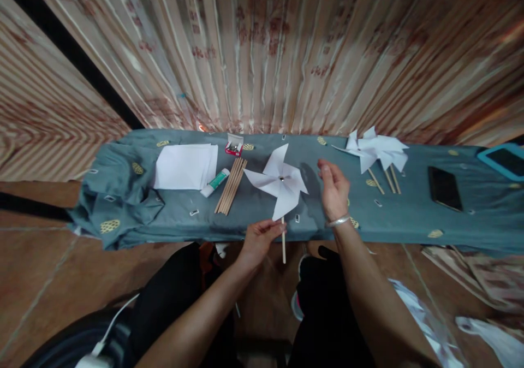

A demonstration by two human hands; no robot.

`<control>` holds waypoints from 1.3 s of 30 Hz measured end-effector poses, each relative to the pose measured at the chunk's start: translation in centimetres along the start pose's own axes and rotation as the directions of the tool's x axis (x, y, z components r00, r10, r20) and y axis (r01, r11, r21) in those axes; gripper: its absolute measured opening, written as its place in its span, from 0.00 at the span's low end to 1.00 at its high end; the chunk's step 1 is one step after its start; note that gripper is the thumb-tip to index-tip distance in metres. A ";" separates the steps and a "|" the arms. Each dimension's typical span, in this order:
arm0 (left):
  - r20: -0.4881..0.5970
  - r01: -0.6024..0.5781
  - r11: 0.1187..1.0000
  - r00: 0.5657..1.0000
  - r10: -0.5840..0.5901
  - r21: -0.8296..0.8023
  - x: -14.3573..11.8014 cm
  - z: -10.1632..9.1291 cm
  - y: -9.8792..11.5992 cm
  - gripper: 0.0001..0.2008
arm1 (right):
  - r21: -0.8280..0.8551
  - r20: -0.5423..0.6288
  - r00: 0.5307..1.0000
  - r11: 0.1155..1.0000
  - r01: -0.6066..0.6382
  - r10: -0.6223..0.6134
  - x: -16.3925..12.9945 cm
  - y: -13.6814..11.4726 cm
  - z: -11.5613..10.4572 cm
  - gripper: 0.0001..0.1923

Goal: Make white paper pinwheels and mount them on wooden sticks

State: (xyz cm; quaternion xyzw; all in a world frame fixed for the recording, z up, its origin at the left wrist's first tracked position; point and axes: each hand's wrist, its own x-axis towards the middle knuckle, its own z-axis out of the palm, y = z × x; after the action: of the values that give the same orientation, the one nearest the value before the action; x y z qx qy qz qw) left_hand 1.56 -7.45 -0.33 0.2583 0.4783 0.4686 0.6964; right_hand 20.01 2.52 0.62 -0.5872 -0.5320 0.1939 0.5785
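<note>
Pinching the pinwheel [279, 180] stick, the left hand [258, 241] grip is closed; right hand [333, 189] open beside it.

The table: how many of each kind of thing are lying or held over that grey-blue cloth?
Pinwheel held by the left hand: 1
Finished pinwheel pile: 1 (count within unclear)
Bundle of wooden sticks: 1
Stack of white paper: 1
Glue tube: 1
Small red box: 1
Phone: 1
Total: 7

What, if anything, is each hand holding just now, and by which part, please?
The left hand holds the white paper pinwheel by its wooden stick; the right hand is open, holding nothing.
</note>
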 end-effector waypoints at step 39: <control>0.118 -0.154 0.951 0.985 0.126 0.267 5.2 -0.7 3.7 0.14 | 0.437 0.165 0.963 0.860 -0.265 0.213 3.5 0.6 0.5 0.22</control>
State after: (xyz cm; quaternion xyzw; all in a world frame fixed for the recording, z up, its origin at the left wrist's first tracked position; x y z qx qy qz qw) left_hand -0.05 -1.23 0.17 0.4088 0.4840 0.4323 0.6417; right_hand 21.07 5.88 1.35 -0.4849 -0.4261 0.4156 0.6407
